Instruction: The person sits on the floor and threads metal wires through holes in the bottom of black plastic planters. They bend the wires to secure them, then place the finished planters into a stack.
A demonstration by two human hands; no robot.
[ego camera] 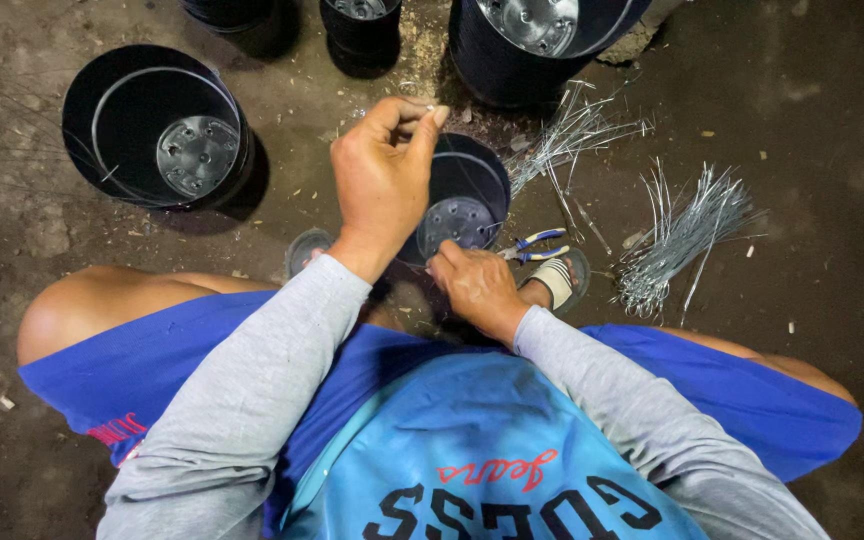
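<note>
A small black plastic pot [464, 172] with a holed bottom stands on the ground between my feet. My left hand [382, 175] is raised over its left rim, thumb and forefinger pinched on the end of a thin wire [436, 112]. My right hand [472, 285] rests lower, at the pot's near rim, with its fingers curled on the edge. How the wire runs down to the pot is too thin to make out. Pliers [532, 245] with blue handles lie just right of the pot, beside my sandalled foot [557, 280].
A larger black pot [127, 110] stands at the left, and three more black pots [497, 60] line the top edge. Bundles of cut metal wire lie at the right [682, 230] and behind the small pot [572, 135]. The ground is dark, dirty concrete.
</note>
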